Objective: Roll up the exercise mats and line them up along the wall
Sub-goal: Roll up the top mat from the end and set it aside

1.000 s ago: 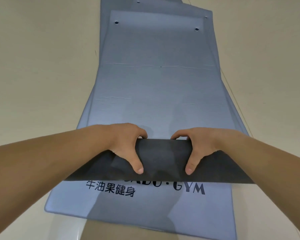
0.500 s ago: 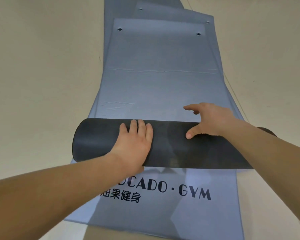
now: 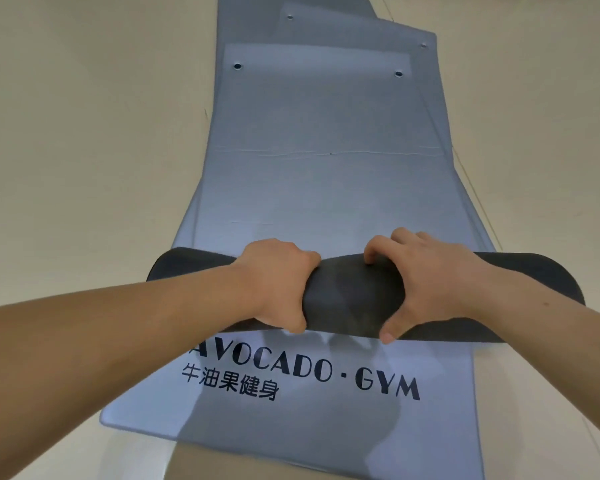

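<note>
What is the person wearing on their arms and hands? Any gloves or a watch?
Nothing that shows. The left forearm and right forearm are bare, with no sleeves in view. The left hand and right hand have no gloves, and no watch, bracelet or ring shows on the wrists or fingers.

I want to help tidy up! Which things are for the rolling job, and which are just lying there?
For the job: partly rolled mat, gripped by left hand and right hand; flat mats underneath.
Just there: floor.
</note>
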`<move>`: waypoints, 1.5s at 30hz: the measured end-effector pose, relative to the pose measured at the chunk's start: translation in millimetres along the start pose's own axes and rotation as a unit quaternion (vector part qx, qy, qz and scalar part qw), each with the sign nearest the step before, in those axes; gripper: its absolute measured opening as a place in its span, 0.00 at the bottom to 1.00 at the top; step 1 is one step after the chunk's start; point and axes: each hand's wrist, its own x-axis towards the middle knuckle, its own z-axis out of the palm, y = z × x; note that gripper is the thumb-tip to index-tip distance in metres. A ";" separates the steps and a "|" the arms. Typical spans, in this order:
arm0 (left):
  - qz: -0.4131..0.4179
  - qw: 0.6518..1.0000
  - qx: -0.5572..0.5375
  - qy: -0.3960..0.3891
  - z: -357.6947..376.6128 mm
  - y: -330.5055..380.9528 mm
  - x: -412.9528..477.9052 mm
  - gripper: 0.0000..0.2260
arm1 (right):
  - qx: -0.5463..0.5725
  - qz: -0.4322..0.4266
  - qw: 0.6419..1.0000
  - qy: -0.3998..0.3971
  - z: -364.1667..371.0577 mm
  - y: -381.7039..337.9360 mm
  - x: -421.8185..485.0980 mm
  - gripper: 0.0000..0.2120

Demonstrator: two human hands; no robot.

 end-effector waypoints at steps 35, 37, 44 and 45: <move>-0.063 0.997 0.033 0.036 -1.4 -17.0 21.1 0.35 | -0.109 0.011 0.977 0.181 27.5 8.7 46.6 0.59; -0.053 0.998 -0.025 -0.009 -5.6 -11.1 13.5 0.33 | -0.110 -0.022 0.985 0.130 11.7 17.2 39.7 0.58; -0.079 0.924 -0.326 -0.185 8.1 -34.3 -7.2 0.34 | -0.037 -0.035 0.996 -0.072 -23.3 0.3 48.1 0.63; -0.085 0.920 -0.343 -0.169 9.7 -40.9 -7.7 0.36 | -0.051 -0.029 0.998 -0.035 -26.6 0.0 48.8 0.63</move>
